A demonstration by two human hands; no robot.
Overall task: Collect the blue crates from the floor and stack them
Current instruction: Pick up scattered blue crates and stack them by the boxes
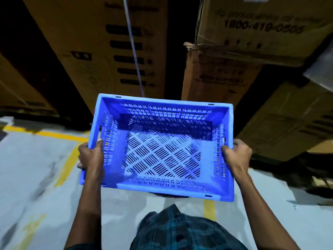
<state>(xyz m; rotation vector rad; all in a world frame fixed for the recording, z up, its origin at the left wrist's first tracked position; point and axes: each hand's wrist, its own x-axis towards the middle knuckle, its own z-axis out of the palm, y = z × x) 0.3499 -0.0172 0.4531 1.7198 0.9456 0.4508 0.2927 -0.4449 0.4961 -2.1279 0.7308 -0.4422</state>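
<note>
An empty blue crate with slotted walls and a lattice floor is held up in front of my chest, off the floor. My left hand grips its left rim, thumb curled over the top edge. My right hand grips the right rim the same way. The crate's open top faces the camera. No other blue crate is in view.
Tall cardboard boxes stand stacked ahead and to the right, with dark gaps between them. The grey floor carries yellow lines. The picture is motion-blurred.
</note>
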